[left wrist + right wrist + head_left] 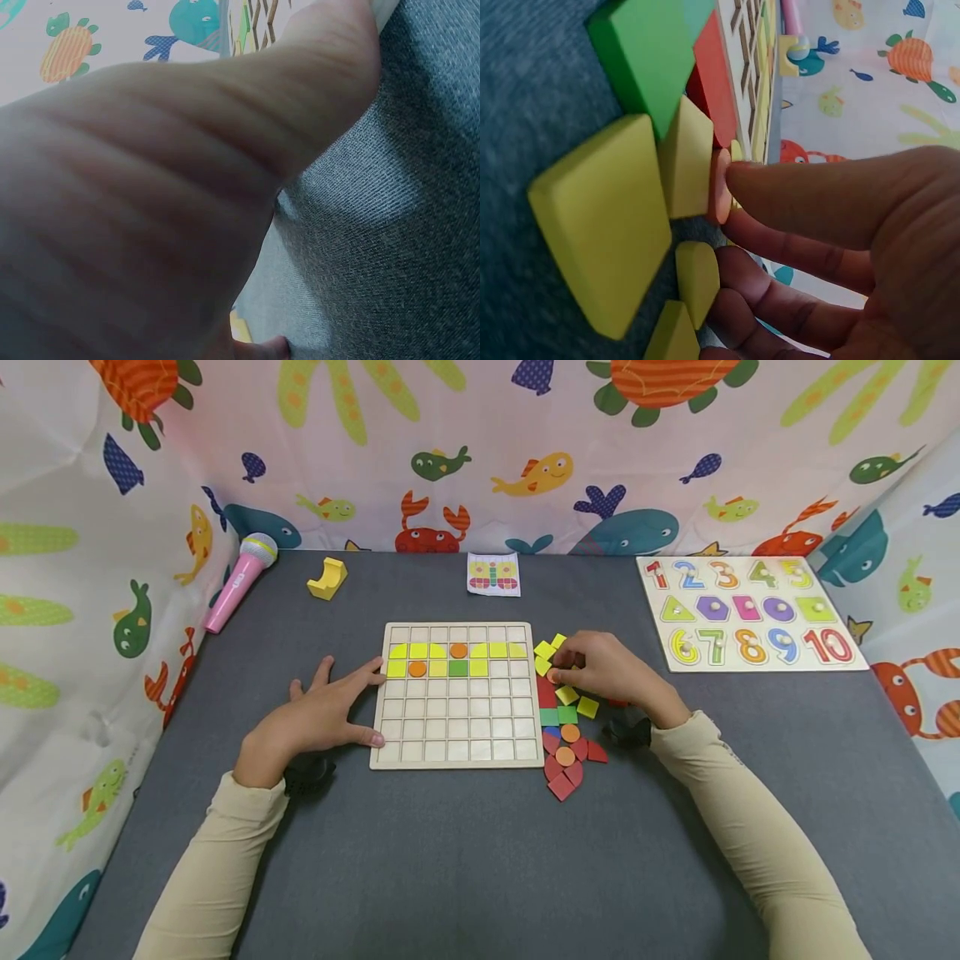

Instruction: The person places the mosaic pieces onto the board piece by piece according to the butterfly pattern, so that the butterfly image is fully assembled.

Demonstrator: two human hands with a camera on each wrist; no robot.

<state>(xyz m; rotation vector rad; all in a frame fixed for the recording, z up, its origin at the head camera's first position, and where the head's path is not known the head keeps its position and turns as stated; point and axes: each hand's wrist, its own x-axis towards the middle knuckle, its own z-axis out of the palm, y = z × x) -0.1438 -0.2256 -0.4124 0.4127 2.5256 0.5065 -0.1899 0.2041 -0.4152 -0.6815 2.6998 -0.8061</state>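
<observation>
board (pixel 458 728) of pale wood, divided into square cells, lies flat on the dark grey tabletop (pixel 480 860) in the head view, with yellow pieces, two orange discs and one green square set in its upper part. the left hand (pixel 311 714) has its fingers spread and holds nothing; its fingertips and thumb touch the board's left edge. the right hand (pixel 603 667), at the board's right edge, pinches a thin orange disc (pixel 553 677) between thumb and forefinger. loose pieces lie around and below it: yellow squares (pixel 588 707), green squares (pixel 567 715), red pieces (pixel 561 787) and two more orange discs (pixel 570 733). at the back stand or lie a pink toy microphone (pixel 242 578), a curved yellow block (pixel 327 578), a small card with a butterfly pattern (pixel 493 575) and a white number-and-shape puzzle (pixel 752 645).

in the left wrist view, the lower part of the left hand and the wrist hide most of the scene; the board's lattice shows at the top, and what the fingertips do cannot be told from here.

in the right wrist view, the thumb tip rests on the disc, the forefinger is behind it, and a yellow tile (pixel 604 225) lies near.
</observation>
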